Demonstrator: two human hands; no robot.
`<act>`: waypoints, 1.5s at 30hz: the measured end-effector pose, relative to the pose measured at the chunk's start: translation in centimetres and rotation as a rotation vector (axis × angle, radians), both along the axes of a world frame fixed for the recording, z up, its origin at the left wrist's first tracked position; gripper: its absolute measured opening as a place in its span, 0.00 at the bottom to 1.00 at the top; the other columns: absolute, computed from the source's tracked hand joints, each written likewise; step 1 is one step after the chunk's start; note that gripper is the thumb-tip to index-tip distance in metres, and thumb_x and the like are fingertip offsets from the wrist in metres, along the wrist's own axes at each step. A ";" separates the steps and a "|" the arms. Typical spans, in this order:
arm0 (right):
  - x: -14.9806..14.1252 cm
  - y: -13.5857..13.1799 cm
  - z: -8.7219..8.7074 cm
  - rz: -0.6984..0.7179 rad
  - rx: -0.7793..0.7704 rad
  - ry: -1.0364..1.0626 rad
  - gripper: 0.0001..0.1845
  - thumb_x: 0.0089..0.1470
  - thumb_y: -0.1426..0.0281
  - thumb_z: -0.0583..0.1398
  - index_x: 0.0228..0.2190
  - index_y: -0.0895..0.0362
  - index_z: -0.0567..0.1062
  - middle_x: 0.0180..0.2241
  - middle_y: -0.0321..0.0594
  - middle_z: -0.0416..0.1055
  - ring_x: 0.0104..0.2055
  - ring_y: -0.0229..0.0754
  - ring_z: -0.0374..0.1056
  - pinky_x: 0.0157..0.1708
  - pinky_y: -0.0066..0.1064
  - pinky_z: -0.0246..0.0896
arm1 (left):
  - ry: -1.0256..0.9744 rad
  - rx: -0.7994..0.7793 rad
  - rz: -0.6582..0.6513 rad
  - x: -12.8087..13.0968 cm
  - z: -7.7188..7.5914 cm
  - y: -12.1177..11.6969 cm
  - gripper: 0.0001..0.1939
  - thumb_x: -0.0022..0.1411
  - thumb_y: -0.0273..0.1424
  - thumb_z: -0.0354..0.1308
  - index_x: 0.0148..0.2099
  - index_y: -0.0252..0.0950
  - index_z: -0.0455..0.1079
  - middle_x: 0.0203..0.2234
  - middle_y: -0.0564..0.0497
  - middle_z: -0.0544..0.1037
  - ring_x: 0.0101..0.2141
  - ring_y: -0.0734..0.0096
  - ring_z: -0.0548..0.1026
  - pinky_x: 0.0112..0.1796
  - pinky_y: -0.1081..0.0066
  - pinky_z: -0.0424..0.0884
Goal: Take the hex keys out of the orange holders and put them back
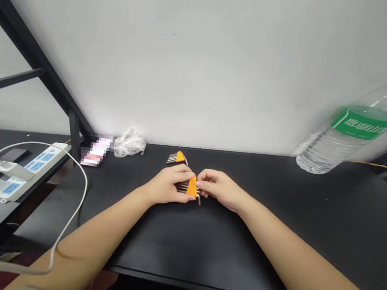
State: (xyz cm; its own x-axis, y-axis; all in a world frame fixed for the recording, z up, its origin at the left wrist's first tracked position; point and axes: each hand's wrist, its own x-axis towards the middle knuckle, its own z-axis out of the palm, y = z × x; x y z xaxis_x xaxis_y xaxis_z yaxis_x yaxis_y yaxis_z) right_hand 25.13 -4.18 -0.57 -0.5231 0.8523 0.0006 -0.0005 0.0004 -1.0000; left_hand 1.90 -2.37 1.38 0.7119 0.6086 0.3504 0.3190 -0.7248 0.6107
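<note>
An orange-cased hex key set (192, 187) sits between both hands, its long axis running side to side. The left hand (167, 185) grips the steel keys from above, and the right hand (219, 189) pinches in at the orange case. Just beyond the left hand, on the black surface (198, 246), lies a 2nd hex key set (176, 157).

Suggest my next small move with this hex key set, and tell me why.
Probably steady the hex key set in your left hand and pinch the thin key sticking out past its orange holder with your right hand: its fingers already sit close by, while the second set lies apart.
</note>
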 end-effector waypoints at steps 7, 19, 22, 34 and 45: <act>3.0 0.9 1.5 -0.459 0.468 -0.561 0.16 0.63 0.56 0.58 0.32 0.54 0.76 0.32 0.39 0.73 0.32 0.41 0.67 0.37 0.35 0.61 | 0.085 -0.051 0.072 -0.1 0.4 -0.2 0.13 0.59 0.39 0.66 0.42 0.37 0.74 0.28 0.54 0.72 0.29 0.74 0.68 0.33 0.74 0.67; 3.2 0.4 1.3 -0.183 0.486 -1.157 0.03 0.50 0.74 0.61 0.26 0.55 0.73 0.33 0.41 0.74 0.30 0.40 0.67 0.27 0.31 0.52 | 0.181 -0.118 0.084 -0.2 0.8 -0.3 0.10 0.58 0.36 0.65 0.36 0.38 0.68 0.28 0.56 0.73 0.30 0.74 0.70 0.32 0.75 0.65; 2.2 -0.5 1.9 -0.142 0.547 -1.089 0.04 0.50 0.74 0.61 0.26 0.54 0.72 0.32 0.38 0.74 0.30 0.39 0.66 0.28 0.30 0.53 | 0.180 -0.089 0.081 -0.2 0.7 -0.2 0.10 0.58 0.35 0.66 0.36 0.37 0.68 0.28 0.56 0.72 0.29 0.74 0.69 0.32 0.75 0.64; 1.3 -1.1 2.3 -0.108 0.764 -0.733 0.07 0.60 0.76 0.56 0.32 0.55 0.72 0.33 0.36 0.70 0.31 0.37 0.63 0.32 0.29 0.57 | 0.180 -0.056 0.064 -0.3 0.4 0.0 0.09 0.58 0.35 0.65 0.38 0.38 0.71 0.27 0.56 0.71 0.29 0.74 0.68 0.33 0.74 0.64; 1.8 -1.6 3.3 -0.067 0.808 -0.830 0.11 0.65 0.73 0.54 0.39 0.54 0.77 0.36 0.40 0.69 0.32 0.38 0.65 0.32 0.30 0.58 | 0.170 -0.089 0.021 -0.6 -0.1 0.3 0.14 0.60 0.41 0.66 0.43 0.39 0.73 0.30 0.54 0.72 0.30 0.73 0.69 0.34 0.74 0.65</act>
State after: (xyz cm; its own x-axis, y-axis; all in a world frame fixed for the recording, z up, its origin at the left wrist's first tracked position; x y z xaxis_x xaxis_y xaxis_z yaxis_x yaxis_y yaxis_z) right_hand 26.94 -5.83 2.69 -0.5718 0.7860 0.2349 0.6796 0.6142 -0.4011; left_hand 1.33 -2.03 1.33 0.7433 0.6469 0.1702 0.4376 -0.6627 0.6078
